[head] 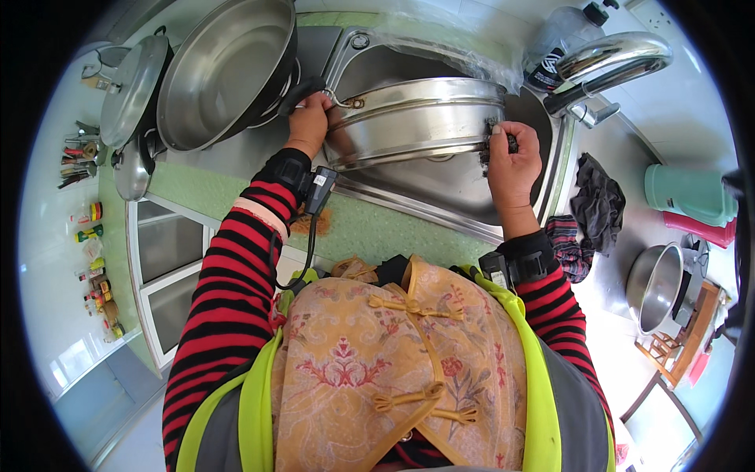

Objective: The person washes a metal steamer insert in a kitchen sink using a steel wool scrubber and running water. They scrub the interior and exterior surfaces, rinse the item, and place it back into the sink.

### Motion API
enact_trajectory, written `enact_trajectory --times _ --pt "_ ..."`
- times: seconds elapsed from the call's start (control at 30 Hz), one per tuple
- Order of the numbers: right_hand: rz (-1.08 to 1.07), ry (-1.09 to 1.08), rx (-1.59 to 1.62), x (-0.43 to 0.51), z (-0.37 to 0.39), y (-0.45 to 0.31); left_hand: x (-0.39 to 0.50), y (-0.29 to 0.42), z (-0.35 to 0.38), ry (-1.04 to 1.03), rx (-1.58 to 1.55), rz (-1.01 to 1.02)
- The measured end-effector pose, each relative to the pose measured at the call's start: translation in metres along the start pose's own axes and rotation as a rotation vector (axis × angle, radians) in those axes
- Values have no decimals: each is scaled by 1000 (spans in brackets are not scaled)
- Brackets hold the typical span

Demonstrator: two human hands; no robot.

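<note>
A round stainless-steel steamer tier or pot (413, 127) is tilted on its side over the sink basin (424, 189), its outer wall facing me. My left hand (309, 124) grips its black side handle (302, 94) at the left. At the right end of the wall, my right hand (514, 153) holds a dark scouring pad (491, 144), likely steel wool, against the metal. The fingers cover part of the pad. Brown marks show around the handle's mount. The inside of the steel vessel is hidden.
A large wok (227, 71) and lidded pans (133, 94) stand left. The faucet (613, 59) and a pump bottle (560, 47) are behind the sink at right. Clear plastic film (448, 50) lies along its back rim. Dark cloths (596, 200) and a steel bowl (653, 289) are on the right.
</note>
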State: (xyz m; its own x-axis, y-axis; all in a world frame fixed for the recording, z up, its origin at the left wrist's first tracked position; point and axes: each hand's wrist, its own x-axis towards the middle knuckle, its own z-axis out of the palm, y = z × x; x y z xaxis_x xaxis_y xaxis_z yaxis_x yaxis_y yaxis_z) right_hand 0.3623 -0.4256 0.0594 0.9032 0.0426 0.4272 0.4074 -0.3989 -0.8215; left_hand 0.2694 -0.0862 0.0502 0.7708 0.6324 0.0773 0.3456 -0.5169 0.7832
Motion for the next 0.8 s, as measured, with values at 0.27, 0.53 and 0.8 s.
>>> enact_trajectory --times 0.27,0.53,0.8 --pt "136 -46 64 -6 -5 2 10 -33 10 50 22 8" --pt "347 -89 183 1 -6 7 7 -42 9 -54 -274 -160" --pt "-31 -30 52 2 7 -7 6 -59 15 -79 -477 -477"
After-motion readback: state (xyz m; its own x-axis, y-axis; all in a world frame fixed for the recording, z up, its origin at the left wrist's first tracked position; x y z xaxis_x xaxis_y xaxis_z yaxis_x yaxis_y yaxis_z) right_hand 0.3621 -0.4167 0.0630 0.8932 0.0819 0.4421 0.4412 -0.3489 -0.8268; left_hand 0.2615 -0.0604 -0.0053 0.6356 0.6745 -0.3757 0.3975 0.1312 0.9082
